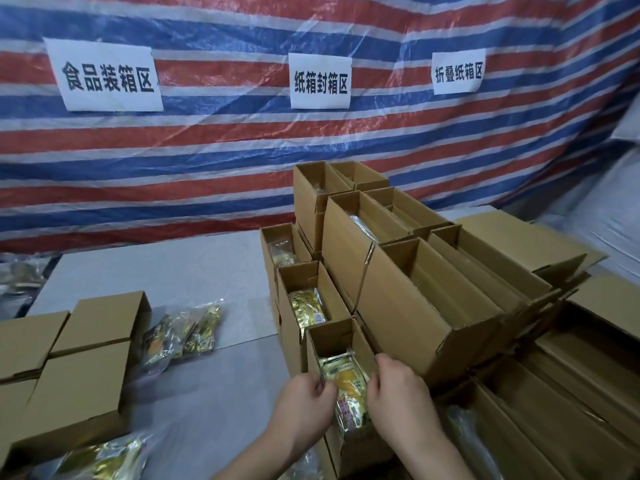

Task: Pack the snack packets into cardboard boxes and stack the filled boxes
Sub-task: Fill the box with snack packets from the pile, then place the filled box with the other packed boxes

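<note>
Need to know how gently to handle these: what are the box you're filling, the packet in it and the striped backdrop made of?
The box looks like matte brown corrugated cardboard; fluting shows along its cut rim. The packet, which the left hand and right hand hold, seems thin glossy plastic film, given its glare. The striped backdrop looks like woven plastic tarpaulin, creased with a slight sheen.
</note>
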Demonstrator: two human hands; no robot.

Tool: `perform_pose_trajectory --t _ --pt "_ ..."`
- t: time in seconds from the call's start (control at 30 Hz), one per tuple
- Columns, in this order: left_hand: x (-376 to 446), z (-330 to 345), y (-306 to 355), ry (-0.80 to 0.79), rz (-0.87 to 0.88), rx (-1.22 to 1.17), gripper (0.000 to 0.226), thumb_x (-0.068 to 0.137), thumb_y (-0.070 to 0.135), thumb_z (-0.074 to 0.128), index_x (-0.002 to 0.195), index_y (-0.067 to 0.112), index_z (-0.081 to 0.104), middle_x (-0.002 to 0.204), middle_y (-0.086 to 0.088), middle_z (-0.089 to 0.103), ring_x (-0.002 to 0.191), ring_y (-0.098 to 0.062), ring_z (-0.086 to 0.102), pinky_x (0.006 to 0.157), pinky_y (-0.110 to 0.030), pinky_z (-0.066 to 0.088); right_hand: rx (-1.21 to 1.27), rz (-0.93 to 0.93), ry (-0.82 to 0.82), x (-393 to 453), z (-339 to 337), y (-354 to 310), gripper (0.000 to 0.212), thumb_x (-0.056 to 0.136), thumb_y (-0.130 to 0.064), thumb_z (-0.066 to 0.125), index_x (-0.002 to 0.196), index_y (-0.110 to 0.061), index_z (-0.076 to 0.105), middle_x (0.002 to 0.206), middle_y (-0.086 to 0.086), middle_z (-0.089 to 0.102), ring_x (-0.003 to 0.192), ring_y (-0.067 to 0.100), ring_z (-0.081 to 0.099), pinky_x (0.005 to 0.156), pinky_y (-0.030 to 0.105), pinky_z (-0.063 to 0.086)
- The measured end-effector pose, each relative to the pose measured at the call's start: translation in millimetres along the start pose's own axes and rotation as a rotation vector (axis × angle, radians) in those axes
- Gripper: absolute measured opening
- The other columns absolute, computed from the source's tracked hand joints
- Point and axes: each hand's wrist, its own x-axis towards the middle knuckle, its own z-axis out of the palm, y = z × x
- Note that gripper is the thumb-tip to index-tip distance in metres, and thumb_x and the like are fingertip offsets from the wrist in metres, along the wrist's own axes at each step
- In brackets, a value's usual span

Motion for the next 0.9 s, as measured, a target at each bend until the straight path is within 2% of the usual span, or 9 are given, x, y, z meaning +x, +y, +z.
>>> perform_pose_trajectory --t 0.1,0.13,0.2,0.27,0.3,0.5,0.6,0.73,0.9 --pt "4.5 4.8 -3.0 -0.007 -0.01 -0.004 0.032 0.091 0.026 0.049 0.061 0.016 0.042 0.063 -0.012 0.055 0.076 -0.033 0.068 0.065 -0.043 0.052 0.055 0.006 -0.045 1.6 6.3 -0.2 0.014 0.101 -0.031 0.046 0.109 -0.02 0.051 0.093 -0.007 0.052 0.081 0.011 0.055 0.068 0.02 0.045" --pt "6.1 6.7 -4.3 -0.004 -0.013 0.003 0.032 0.091 0.025 0.05 0.061 0.016 0.042 0.064 -0.012 0.055 0.076 -0.032 0.069 0.064 -0.042 0.051 0.066 0.016 -0.068 1.7 8.2 -0.9 0.017 0.101 -0.032 0.047 0.111 -0.019 0.05 0.096 -0.005 0.052 0.084 0.013 0.057 0.07 0.022 0.046" --pt "7.9 11.1 -7.7 0.01 -0.021 0.006 0.034 0.092 0.025 0.051 0.061 0.015 0.042 0.064 -0.015 0.056 0.076 -0.031 0.069 0.066 -0.044 0.052 0.083 0.031 -0.11 1.3 14.2 -0.3 0.035 0.1 -0.035 0.046 0.129 -0.015 0.048 0.11 -0.001 0.056 0.101 0.017 0.06 0.08 0.027 0.049" --pt "8.4 14.9 -9.9 0.027 -0.019 -0.001 0.035 0.094 0.026 0.052 0.062 0.014 0.044 0.066 -0.02 0.059 0.074 -0.032 0.069 0.069 -0.045 0.052 0.105 0.046 -0.119 -0.4 19.3 0.5 0.053 0.1 -0.038 0.047 0.146 -0.014 0.037 0.126 0.001 0.053 0.114 0.018 0.057 0.09 0.028 0.049" --pt "8.3 16.5 -10.3 0.034 -0.013 -0.003 0.036 0.095 0.027 0.052 0.062 0.014 0.044 0.065 -0.02 0.06 0.074 -0.032 0.068 0.069 -0.045 0.052 0.11 0.051 -0.111 -1.2 20.5 0.9 0.056 0.1 -0.039 0.048 0.148 -0.014 0.034 0.13 0.001 0.051 0.117 0.018 0.055 0.093 0.028 0.048" --pt "10.4 23.1 -12.4 0.077 0.014 -0.017 0.037 0.095 0.024 0.051 0.061 0.013 0.045 0.071 -0.024 0.064 0.072 -0.034 0.066 0.068 -0.046 0.051 0.12 0.047 -0.05 -0.7 26.2 4.3 0.053 0.1 -0.04 0.045 0.144 -0.012 0.037 0.135 0.004 0.048 0.124 0.02 0.051 0.099 0.031 0.043" --pt "12.3 27.7 -13.8 0.083 0.025 -0.021 0.039 0.096 0.027 0.052 0.06 0.014 0.044 0.066 -0.021 0.062 0.069 -0.033 0.064 0.064 -0.044 0.049 0.125 0.016 -0.044 -2.0 30.9 6.5 0.061 0.101 -0.039 0.044 0.152 -0.01 0.029 0.15 0.004 0.037 0.136 0.019 0.04 0.108 0.027 0.035" --pt "13.6 29.4 -20.0 0.093 0.055 -0.02 0.05 0.098 0.044 0.051 0.057 0.018 0.04 0.054 -0.003 0.049 0.051 -0.014 0.044 0.054 -0.033 0.037 0.12 -0.036 -0.044 -8.5 35.4 10.1 0.061 0.104 -0.039 0.041 0.156 -0.013 0.024 0.164 0.003 0.016 0.15 0.016 0.019 0.119 0.025 0.022" --pt "15.0 26.8 -25.2 0.077 0.075 -0.038 0.055 0.098 0.055 0.046 0.058 0.016 0.043 0.053 -0.001 0.042 0.051 -0.014 0.038 0.054 -0.032 0.032 0.114 -0.135 -0.01 -11.6 37.7 7.2 0.052 0.103 -0.036 0.045 0.151 -0.02 0.037 0.161 0.001 0.023 0.149 0.014 0.019 0.12 0.026 0.021"
